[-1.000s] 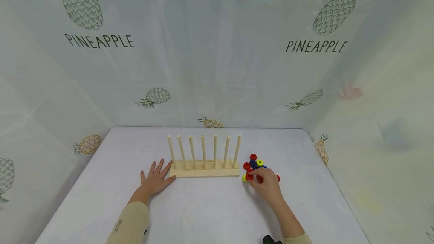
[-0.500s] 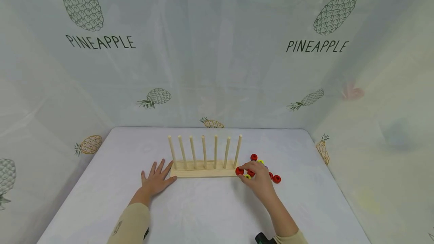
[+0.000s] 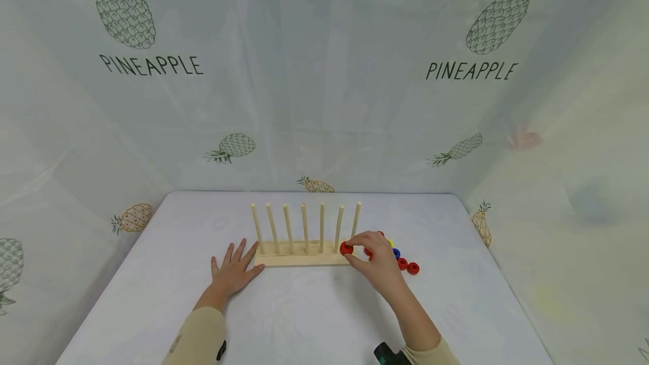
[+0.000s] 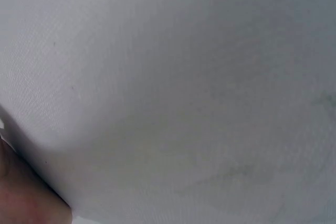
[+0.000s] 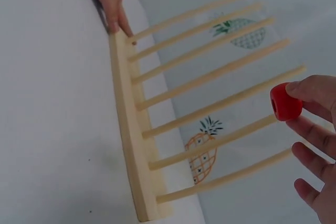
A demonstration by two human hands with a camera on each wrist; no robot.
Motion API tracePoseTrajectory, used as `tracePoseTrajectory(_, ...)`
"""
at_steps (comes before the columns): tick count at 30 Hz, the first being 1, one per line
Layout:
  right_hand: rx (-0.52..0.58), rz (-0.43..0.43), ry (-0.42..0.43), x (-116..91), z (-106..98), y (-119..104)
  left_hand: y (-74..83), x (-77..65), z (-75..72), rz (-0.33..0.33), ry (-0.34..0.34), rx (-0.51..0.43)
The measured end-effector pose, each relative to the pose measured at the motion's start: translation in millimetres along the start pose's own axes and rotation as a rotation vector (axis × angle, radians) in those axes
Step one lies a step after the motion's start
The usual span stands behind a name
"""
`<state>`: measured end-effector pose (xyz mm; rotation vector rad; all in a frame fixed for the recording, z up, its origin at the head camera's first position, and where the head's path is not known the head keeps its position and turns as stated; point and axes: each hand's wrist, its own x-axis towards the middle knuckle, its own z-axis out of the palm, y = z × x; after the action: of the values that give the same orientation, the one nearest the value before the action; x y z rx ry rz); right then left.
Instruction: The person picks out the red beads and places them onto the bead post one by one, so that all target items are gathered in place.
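My right hand [image 3: 379, 261] pinches a red bead [image 3: 347, 248] between thumb and fingers, in front of the right end of a wooden peg rack [image 3: 304, 261]. In the right wrist view the red bead [image 5: 286, 102] shows a hole and is held apart from the pegs, near their tips. Several bare upright pegs [image 3: 321, 224] stand in a row on the rack. My left hand [image 3: 232, 275] lies flat with fingers spread, its thumb and a fingertip touching the rack's left end. Only a bit of the left hand [image 4: 26, 192] shows in the left wrist view.
Loose beads lie right of the rack, partly hidden by the right hand: red beads [image 3: 413, 268], a blue bead [image 3: 396, 253] and a yellow one [image 3: 390, 243]. The white table [image 3: 294, 314] meets a pineapple-printed curtain [image 3: 324, 100] behind and at the sides.
My right hand has lifted a red bead from the pile and carried it left to the rack's right end. The left hand has stayed at the rack's left end.
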<state>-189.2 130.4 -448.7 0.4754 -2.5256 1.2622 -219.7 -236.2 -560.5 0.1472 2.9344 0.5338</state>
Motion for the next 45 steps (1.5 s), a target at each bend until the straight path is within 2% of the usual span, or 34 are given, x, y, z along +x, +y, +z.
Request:
tracePoseTrajectory(9,0.020,-0.049,0.003,14.5,-1.3,-21.9,-9.9,4.3,9.5,0.009,0.015,-0.010)
tracePoseTrajectory(16,0.027,-0.071,-0.010,22.7,-0.5,-32.2,-18.1,9.5,17.0,0.030,0.052,-0.014)
tracePoseTrajectory(22,0.053,-0.079,-0.019,30.4,-1.2,-40.5,-17.4,9.2,17.3,0.031,0.052,-0.016)
tracePoseTrajectory(35,0.035,-0.234,0.031,53.2,-2.2,-56.8,-16.6,8.3,16.5,0.022,0.059,-0.011)
tracePoseTrajectory(45,0.045,-0.257,0.047,70.1,5.4,-62.7,-5.9,-0.4,5.8,0.024,0.042,-0.012)
